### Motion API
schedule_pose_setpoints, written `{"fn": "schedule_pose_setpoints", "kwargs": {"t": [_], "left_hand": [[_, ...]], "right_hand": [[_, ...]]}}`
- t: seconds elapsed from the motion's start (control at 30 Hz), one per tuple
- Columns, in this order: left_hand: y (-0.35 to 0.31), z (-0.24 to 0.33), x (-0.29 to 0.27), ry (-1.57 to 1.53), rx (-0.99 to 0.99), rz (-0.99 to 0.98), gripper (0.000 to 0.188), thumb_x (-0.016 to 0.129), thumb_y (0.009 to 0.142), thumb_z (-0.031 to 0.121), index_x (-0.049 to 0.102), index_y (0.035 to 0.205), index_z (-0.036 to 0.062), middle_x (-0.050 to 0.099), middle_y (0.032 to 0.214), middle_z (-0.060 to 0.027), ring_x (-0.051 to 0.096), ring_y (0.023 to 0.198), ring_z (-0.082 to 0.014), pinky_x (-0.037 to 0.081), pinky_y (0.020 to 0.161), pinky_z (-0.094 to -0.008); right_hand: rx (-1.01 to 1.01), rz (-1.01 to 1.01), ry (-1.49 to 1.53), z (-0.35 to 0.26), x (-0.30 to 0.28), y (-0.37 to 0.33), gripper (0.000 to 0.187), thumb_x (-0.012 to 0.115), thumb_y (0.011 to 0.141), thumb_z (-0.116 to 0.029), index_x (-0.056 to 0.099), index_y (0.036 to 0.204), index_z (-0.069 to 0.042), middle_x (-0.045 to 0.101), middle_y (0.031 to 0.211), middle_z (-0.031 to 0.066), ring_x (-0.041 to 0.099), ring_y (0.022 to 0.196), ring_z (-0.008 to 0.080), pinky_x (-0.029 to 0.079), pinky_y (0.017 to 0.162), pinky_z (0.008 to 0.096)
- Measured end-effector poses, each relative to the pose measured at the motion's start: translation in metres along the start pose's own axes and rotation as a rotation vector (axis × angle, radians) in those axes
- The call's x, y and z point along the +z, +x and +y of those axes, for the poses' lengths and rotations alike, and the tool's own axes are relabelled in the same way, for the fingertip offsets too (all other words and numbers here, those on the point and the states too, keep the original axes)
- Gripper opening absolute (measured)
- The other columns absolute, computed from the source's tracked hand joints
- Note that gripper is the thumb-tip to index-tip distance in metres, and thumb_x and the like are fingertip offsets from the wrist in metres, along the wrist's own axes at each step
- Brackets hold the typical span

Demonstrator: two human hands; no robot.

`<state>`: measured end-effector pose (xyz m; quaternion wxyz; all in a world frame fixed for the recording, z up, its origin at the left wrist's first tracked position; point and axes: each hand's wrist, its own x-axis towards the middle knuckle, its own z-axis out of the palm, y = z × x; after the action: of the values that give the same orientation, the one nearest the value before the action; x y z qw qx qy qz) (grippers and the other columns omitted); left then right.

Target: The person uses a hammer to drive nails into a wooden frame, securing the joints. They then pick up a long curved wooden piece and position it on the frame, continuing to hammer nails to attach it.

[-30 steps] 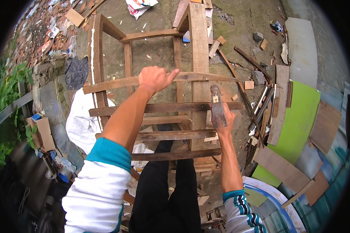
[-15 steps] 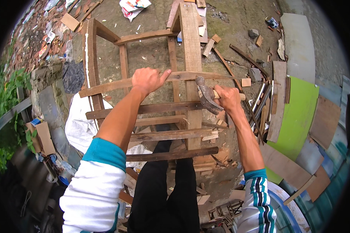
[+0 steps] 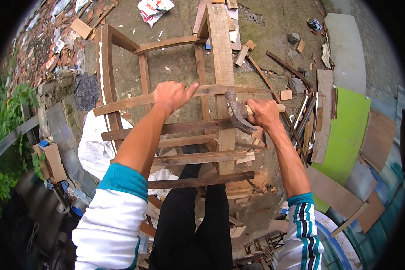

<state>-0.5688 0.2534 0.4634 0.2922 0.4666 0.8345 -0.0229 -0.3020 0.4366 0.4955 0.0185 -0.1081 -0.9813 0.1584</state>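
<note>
Within the right hand (image 3: 263,112) is a dark-headed, pale-handled claw hammer (image 3: 236,112).

Hammer (image 3: 248,109) turned sideways, head (image 3: 236,111) now overlapping post (image 3: 222,58).

Daylight falls on mottled ground (image 3: 279,27) beside a rough wall (image 3: 54,96) and leafy plants (image 3: 20,105).

Rough, matt wooden frame (image 3: 222,58) with dull metal hammer head (image 3: 236,111), wooden handle (image 3: 281,108)
</note>
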Motion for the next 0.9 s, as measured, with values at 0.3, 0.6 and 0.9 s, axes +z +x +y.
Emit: {"fn": "schedule_pose_setpoints", "kwargs": {"t": [0.3, 0.6, 0.9], "left_hand": [[-0.002, -0.003, 0.006, -0.037, 0.063, 0.09, 0.072, 0.038, 0.098, 0.064, 0.076, 0.076, 0.0073, 0.066, 0.063, -0.0201, 0.068, 0.062, -0.0362, 0.054, 0.059, -0.0461], [0.004, 0.007, -0.004, 0.019, -0.015, -0.045, 0.077, 0.034, 0.097, 0.069, 0.077, 0.075, 0.0083, 0.071, 0.072, -0.0171, 0.071, 0.072, -0.0338, 0.055, 0.064, -0.0434], [0.001, -0.002, 0.003, 0.003, -0.002, 0.009, 0.072, 0.038, 0.098, 0.065, 0.076, 0.077, 0.0076, 0.069, 0.067, -0.0182, 0.069, 0.067, -0.0351, 0.054, 0.062, -0.0452]], "right_hand": [[-0.12, -0.014, 0.046, 0.001, -0.005, 0.004, 0.027, 0.073, 0.058, -0.013, 0.052, 0.074, -0.011, 0.058, 0.064, 0.0065, 0.062, 0.057, 0.0289, 0.048, 0.049, 0.0416], [-0.066, 0.037, 0.123, -0.002, 0.001, -0.001, 0.021, 0.069, 0.063, -0.011, 0.051, 0.072, -0.01, 0.056, 0.061, 0.0082, 0.061, 0.056, 0.0302, 0.048, 0.049, 0.0423], [0.823, 0.403, 0.749, -0.102, -0.009, -0.003, 0.032, 0.067, 0.093, -0.023, 0.069, 0.114, 0.001, 0.072, 0.104, 0.0179, 0.067, 0.098, 0.029, 0.05, 0.088, 0.0397]]}}
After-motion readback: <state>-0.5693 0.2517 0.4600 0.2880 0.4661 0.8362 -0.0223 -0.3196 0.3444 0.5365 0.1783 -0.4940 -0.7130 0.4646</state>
